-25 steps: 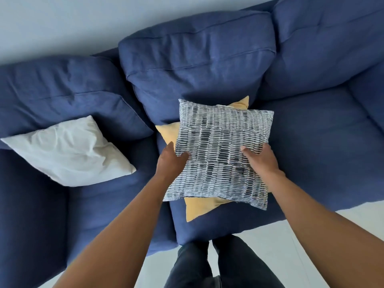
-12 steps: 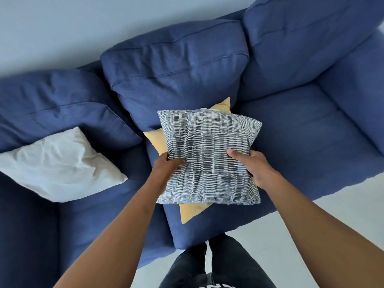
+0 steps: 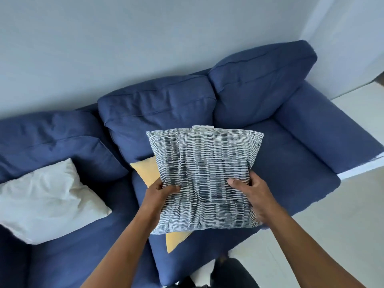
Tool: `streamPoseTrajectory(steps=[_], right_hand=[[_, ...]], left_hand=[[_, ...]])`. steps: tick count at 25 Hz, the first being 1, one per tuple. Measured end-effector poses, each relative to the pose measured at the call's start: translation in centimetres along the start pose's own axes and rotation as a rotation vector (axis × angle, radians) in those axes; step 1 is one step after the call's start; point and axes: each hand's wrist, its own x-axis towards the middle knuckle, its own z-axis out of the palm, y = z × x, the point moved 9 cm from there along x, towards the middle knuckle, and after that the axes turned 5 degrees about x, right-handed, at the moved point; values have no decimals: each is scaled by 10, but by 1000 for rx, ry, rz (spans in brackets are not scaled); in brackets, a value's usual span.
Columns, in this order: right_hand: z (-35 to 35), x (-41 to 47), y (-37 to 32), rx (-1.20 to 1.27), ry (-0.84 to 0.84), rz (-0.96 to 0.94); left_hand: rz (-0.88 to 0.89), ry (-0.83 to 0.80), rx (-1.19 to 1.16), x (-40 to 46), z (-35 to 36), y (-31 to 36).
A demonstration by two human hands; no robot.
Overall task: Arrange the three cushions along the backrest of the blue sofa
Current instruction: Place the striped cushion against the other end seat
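Both hands closed on the striped cushion: left hand pinching its left edge, right hand its right edge. It's held over the middle seat, above the yellow cushion. White cushion lies on the left seat, leaning on the backrest. Risk: the edge grip is shallow, so the soft fabric could slip out. Lifting may also drag the yellow one toward the near seat edge.

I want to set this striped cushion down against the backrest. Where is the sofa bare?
Bare: the right seat, between the armrest and the striped cushion held in the left hand and right hand. Crowded: the yellow cushion lies on the middle seat, the white cushion on the left one.
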Motion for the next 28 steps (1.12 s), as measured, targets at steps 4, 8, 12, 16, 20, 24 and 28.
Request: streamPoseTrajectory(steps=[4,8,12,16,20,24,28], right_hand=[[-46,-6,-24,43,-7,-67],[-116,-8,-52,43,-6,-113],[-228,-5,-96,78,-34,-39],[-306,-5,-139,103,-71,17],[-372,33,-175,266,-1,5],[-387,72,-205,74,1,-77],[-357,119,-226,-68,-199,-111]], left_hand=[[75,-56,6,-13,45,31],[124,-80,83,-13,119,60],[145,-128,192,-20,232,91],[80,-239,194,-24,311,123],[69,-178,13,-20,334,148],[120,10,-52,13,335,153],[278,-148,88,60,387,174]])
